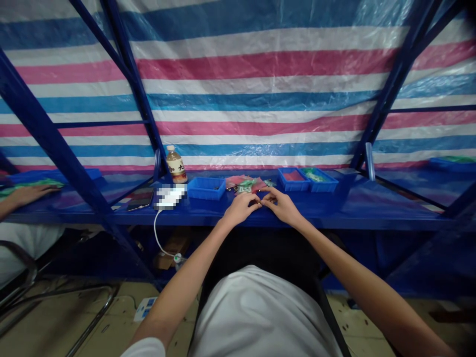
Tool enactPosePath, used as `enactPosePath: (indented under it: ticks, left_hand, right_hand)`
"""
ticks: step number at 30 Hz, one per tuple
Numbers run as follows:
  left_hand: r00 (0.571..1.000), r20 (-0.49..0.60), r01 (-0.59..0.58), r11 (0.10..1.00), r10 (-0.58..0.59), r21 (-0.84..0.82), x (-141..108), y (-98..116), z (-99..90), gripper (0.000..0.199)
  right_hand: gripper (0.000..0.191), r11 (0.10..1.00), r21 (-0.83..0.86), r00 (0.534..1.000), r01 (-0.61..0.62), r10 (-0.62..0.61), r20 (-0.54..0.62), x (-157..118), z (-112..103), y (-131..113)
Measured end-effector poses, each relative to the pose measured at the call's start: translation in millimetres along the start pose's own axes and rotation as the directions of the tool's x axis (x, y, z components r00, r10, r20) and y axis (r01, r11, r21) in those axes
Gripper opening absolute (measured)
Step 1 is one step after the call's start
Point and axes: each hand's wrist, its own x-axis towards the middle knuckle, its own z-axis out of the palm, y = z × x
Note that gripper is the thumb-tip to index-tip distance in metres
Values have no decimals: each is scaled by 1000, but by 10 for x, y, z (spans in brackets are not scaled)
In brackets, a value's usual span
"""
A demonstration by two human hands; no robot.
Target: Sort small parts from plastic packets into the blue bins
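The left hand (240, 208) and the right hand (282, 206) meet above the blue steel shelf (320, 217), their fingers (268, 197) close together around a small brass-coloured piece (258, 203); which hand clamps it, I cannot tell. It looks light, hard and slippery, so its edges seem the best place to hold. Just behind lie small plastic bags (247, 185) and a blue plastic bin (206, 188).

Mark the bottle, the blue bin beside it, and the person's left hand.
Plastic bottle (176, 167), head view, on its label.
Blue bin (206, 190), head view, on its front wall.
Left hand (241, 208), head view, on the back of the hand.
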Motion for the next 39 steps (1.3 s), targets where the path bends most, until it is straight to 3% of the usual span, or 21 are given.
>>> enactPosePath:
  ticks: [11, 19, 28, 34, 39]
  left_hand:
    - [997, -6, 79, 988, -80, -132, -20, 39, -43, 10]
    - [985, -28, 167, 974, -173, -154, -32, 17, -58, 17]
    - [979, -80, 183, 980, -189, -74, -18, -15, -44, 27]
    - [973, -118, 193, 980, -198, -54, -21, -6, -47, 27]
    - [964, -164, 207, 977, -211, -43, -22, 18, -62, 30]
  right_hand:
    - [37, 999, -7, 999, -42, 42, -6, 8, -2, -5]
    - [33, 980, -198, 999, -18, 10, -42, -14, 3, -7]
    - [31, 815, -560, 985, 150, -171, 15, -84, 95, -60]
    - [34, 703, -679, 971, 213, -227, 69, -110, 118, -106]
    - [35, 677, -702, 968, 223, -239, 76, -119, 120, -106]
